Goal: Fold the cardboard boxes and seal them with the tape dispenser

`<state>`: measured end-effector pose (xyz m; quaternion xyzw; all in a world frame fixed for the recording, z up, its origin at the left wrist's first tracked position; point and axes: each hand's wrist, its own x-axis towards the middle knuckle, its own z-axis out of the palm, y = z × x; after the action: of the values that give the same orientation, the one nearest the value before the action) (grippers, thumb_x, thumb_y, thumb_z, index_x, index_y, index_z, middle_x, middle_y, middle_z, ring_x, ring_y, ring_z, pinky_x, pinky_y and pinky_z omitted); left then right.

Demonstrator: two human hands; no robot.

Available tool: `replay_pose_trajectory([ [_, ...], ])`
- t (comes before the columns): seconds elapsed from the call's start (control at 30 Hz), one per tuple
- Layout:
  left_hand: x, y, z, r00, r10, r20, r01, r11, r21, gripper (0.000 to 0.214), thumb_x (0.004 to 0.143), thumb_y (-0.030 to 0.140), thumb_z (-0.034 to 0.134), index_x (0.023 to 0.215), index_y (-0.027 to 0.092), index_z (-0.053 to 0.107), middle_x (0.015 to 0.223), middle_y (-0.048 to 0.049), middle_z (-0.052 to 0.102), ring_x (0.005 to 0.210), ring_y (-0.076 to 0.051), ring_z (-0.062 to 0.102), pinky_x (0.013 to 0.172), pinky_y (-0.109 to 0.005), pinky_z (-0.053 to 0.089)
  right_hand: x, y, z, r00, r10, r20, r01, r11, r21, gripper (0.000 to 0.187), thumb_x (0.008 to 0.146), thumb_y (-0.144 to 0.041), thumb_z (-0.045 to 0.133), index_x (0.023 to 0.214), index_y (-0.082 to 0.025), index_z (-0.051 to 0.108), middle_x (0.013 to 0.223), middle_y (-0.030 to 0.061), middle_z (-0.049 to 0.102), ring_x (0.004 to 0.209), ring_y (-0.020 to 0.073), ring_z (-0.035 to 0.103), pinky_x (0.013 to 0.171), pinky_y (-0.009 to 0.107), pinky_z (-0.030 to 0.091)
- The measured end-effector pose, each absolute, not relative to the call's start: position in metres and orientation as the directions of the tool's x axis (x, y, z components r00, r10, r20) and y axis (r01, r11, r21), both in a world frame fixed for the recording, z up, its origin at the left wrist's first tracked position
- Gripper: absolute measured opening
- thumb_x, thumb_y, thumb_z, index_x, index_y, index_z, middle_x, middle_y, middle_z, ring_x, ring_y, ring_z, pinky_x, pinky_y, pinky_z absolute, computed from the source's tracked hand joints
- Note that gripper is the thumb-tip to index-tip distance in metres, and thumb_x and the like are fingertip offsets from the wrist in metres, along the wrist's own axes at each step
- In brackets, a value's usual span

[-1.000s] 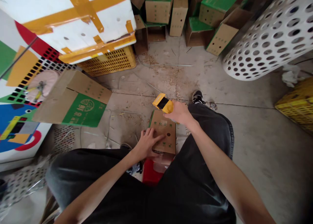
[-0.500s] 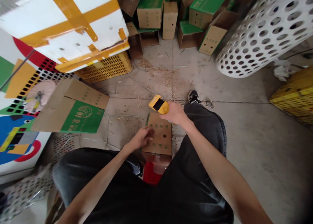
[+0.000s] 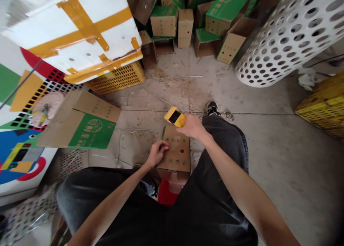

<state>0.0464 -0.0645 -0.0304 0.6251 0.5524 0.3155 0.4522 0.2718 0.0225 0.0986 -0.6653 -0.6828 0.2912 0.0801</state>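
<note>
A small brown cardboard box (image 3: 176, 153) with green dots and round holes stands between my knees, over a red object (image 3: 166, 194). My left hand (image 3: 157, 153) grips the box's left edge with its fingers curled. My right hand (image 3: 192, 126) is closed round a yellow tool with a black panel (image 3: 175, 117), held just above the far end of the box.
A larger brown and green carton (image 3: 80, 122) lies at the left. Several more cartons (image 3: 188, 20) are piled at the back. Yellow crates (image 3: 118, 76) (image 3: 322, 106), a white perforated drum (image 3: 285, 38) and a white box with yellow tape (image 3: 77, 31) surround the concrete floor (image 3: 282, 149).
My left hand went from lying flat on the box top to curling round its left edge. The right hand and yellow tool stayed over the box's far end.
</note>
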Motion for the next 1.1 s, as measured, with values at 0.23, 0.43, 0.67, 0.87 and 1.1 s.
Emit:
replay_pose_trajectory([
  [0.23, 0.033, -0.043, -0.011, -0.011, 0.986, -0.164, 0.167, 0.163, 0.972, 0.031, 0.074, 0.043, 0.081, 0.087, 0.017, 0.072, 0.080, -0.0035, 0.073, 0.073, -0.017, 0.068, 0.072, -0.030, 0.056, 0.272, 0.023, 0.097, -0.096, 0.952, -0.290, 0.875, -0.058, -0.481, 0.053, 0.069, -0.042, 0.080, 0.113, -0.016, 0.066, 0.106, 0.0129, 0.075, 0.096, 0.0292, 0.070, 0.073, 0.032, 0.049],
  [0.43, 0.004, -0.022, 0.036, -0.137, 0.986, -0.096, 0.245, 0.128, 0.961, 0.035, 0.069, 0.045, 0.086, 0.091, 0.018, 0.080, 0.087, -0.0073, 0.078, 0.077, -0.019, 0.072, 0.078, -0.034, 0.060, 0.270, 0.025, 0.095, -0.118, 0.944, -0.308, 0.877, -0.046, -0.478, 0.050, 0.067, -0.041, 0.079, 0.110, -0.018, 0.066, 0.102, 0.0115, 0.074, 0.093, 0.0277, 0.069, 0.070, 0.031, 0.047],
  [0.67, -0.033, -0.017, 0.099, -0.298, 0.954, 0.043, 0.203, 0.019, 0.979, 0.035, 0.062, 0.033, 0.093, 0.091, 0.019, 0.080, 0.083, -0.0047, 0.077, 0.078, -0.017, 0.072, 0.079, -0.030, 0.060, 0.273, 0.030, 0.093, -0.107, 0.946, -0.307, 0.893, -0.044, -0.448, 0.050, 0.069, -0.042, 0.077, 0.111, -0.017, 0.066, 0.101, 0.0115, 0.074, 0.091, 0.0273, 0.070, 0.065, 0.029, 0.043],
  [0.87, -0.067, -0.013, 0.133, -0.424, 0.857, 0.292, 0.283, -0.181, 0.942, 0.025, 0.074, 0.030, 0.084, 0.094, 0.017, 0.078, 0.081, -0.0027, 0.075, 0.072, -0.014, 0.073, 0.072, -0.027, 0.061, 0.273, 0.036, 0.090, -0.110, 0.943, -0.315, 0.903, -0.037, -0.428, 0.047, 0.071, -0.042, 0.075, 0.109, -0.016, 0.067, 0.099, 0.0128, 0.075, 0.090, 0.0284, 0.070, 0.064, 0.030, 0.041],
  [1.1, -0.072, -0.013, 0.140, -0.570, 0.656, 0.495, 0.366, -0.337, 0.868, 0.024, 0.086, 0.036, 0.074, 0.089, 0.017, 0.061, 0.079, 0.0003, 0.071, 0.054, -0.012, 0.068, 0.055, -0.028, 0.060, 0.272, 0.039, 0.088, -0.106, 0.940, -0.324, 0.905, -0.044, -0.422, 0.045, 0.070, -0.042, 0.075, 0.106, -0.017, 0.067, 0.096, 0.0128, 0.074, 0.089, 0.0289, 0.070, 0.063, 0.030, 0.040],
])
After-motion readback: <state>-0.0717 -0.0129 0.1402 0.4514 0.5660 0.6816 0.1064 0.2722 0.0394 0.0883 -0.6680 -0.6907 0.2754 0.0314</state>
